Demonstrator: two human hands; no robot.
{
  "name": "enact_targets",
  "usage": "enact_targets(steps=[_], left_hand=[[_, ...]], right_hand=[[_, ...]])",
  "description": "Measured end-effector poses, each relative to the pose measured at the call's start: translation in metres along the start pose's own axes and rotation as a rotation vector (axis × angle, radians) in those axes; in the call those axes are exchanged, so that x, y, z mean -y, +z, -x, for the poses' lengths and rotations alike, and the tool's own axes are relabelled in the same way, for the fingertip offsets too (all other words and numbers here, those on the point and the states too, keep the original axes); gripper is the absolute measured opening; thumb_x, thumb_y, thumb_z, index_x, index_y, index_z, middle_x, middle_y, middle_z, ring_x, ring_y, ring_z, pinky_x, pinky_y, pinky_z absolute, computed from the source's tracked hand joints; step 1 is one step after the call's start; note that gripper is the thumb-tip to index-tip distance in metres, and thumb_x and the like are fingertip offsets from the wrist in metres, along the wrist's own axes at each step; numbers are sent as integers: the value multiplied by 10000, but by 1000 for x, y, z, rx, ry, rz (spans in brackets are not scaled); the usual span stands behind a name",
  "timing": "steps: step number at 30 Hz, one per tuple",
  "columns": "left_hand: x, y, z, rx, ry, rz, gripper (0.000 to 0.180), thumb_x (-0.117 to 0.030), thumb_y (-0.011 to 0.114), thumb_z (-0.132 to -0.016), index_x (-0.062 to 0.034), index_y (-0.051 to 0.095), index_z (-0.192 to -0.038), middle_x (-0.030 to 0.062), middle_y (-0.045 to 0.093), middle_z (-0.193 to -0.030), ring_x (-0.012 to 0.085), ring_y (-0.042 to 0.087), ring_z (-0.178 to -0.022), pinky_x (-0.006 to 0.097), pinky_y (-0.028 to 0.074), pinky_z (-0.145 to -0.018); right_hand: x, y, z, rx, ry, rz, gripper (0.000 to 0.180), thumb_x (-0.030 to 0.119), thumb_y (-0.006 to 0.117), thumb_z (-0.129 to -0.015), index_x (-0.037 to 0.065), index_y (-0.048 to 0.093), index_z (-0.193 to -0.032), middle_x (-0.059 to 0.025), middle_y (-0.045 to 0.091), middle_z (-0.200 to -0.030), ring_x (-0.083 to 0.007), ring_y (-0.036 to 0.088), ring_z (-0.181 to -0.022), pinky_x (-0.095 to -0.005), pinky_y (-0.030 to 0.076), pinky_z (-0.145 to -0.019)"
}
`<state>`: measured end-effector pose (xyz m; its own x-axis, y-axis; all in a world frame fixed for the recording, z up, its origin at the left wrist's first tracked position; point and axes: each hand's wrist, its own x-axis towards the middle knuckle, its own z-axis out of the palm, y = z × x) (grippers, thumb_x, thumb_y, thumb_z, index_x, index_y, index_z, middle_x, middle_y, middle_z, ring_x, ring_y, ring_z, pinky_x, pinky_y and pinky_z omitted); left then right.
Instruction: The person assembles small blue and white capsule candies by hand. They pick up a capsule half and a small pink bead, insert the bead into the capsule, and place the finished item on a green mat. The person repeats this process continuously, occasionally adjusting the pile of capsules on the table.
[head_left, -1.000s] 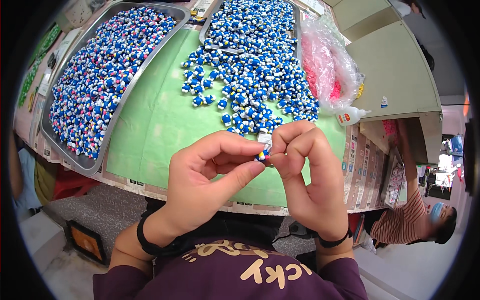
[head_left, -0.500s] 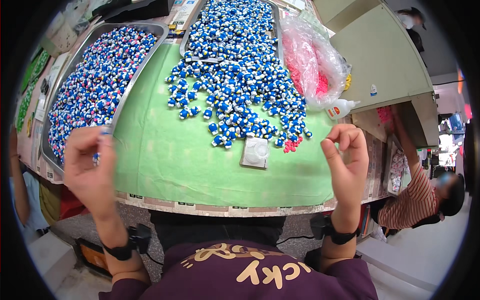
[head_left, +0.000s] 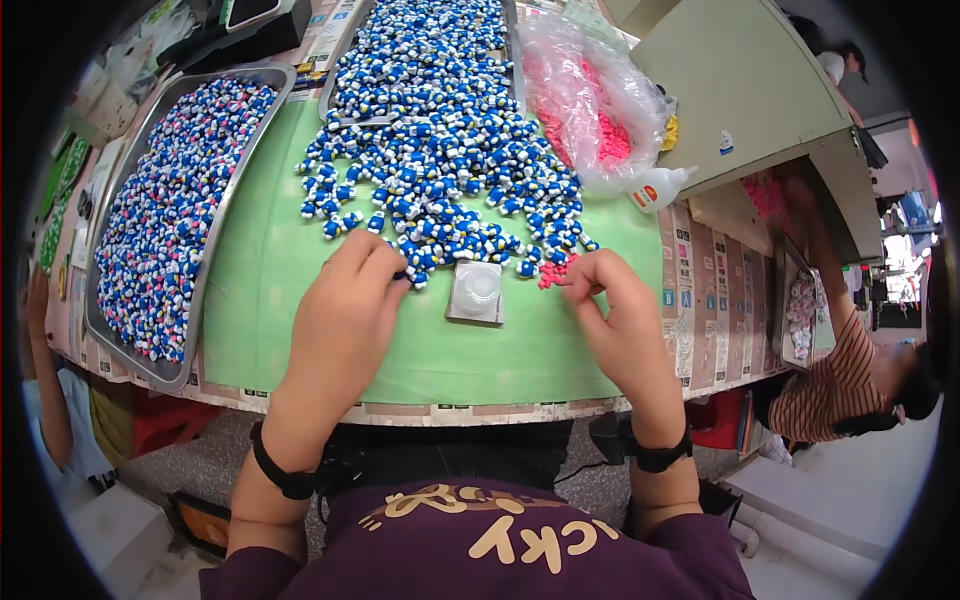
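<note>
At the near edge of the loose figurine pile [head_left: 440,190], left hand [head_left: 345,300] has fingers bent in toward the thumb, tips at a blue figurine [head_left: 401,274]; can't tell if it's pinched. Right hand [head_left: 625,320] curled, tips at the small pink heap [head_left: 552,273]; can't tell if a piece is gripped. Between hands, on green cloth [head_left: 270,330]: square block [head_left: 456,308] with clear round dish [head_left: 477,288] on top.

Progress, judged by colour: left metal tray [head_left: 222,205] well filled, pink bits showing among its blue-and-white figurines, so probably the done lot. Loose pile and far metal tray [head_left: 519,70] show no pink I can make out; probably what's left, a lot of it. Right of pile: clear plastic bag [head_left: 600,110] of pink pieces, white squeeze bottle [head_left: 655,190].
</note>
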<state>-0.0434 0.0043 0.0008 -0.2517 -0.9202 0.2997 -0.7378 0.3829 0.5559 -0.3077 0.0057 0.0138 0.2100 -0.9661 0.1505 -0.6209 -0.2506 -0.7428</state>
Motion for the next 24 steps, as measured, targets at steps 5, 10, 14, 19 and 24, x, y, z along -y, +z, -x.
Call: enact_targets(steps=[5,10,14,19,24], left_hand=[[4,-1,2,63,-57,70,246,66,649,-782,0,581,-1008,105,556,-898,214,585,-697,314,489,-622],[3,-11,6,-12,-106,158,294,113,582,-771,2,637,-1037,94,550,-886,175,583,-713,275,484,-621],[14,-23,11,-127,-68,296,312,135,553,-775,12,666,-1038,79,558,-906,136,585,-756,244,487,-643],[5,-30,14,-81,-369,936,171,89,584,-850,35,664,-991,93,599,-1013,149,623,-851,254,534,-735],[-21,-22,12,131,-266,1086,138,46,594,-890,39,658,-1011,90,602,-1043,136,625,-843,247,540,-760]], right_hand=[[3,14,-8,37,-101,99,148,-86,553,-755,16,499,-846,-132,542,-787,-307,564,-759,-389,454,-685],[9,14,-10,77,-204,366,76,-3,535,-780,55,497,-812,-108,545,-763,-299,545,-748,-402,423,-685],[12,11,-2,76,-148,428,62,15,522,-790,66,495,-813,-100,526,-742,-291,546,-747,-386,422,-685],[13,22,7,-35,-187,495,104,-13,541,-760,64,487,-804,-87,516,-734,-295,540,-735,-384,411,-672],[40,11,-1,-9,-193,-29,225,-88,630,-703,61,526,-837,-89,593,-832,-273,571,-770,-354,431,-702]])
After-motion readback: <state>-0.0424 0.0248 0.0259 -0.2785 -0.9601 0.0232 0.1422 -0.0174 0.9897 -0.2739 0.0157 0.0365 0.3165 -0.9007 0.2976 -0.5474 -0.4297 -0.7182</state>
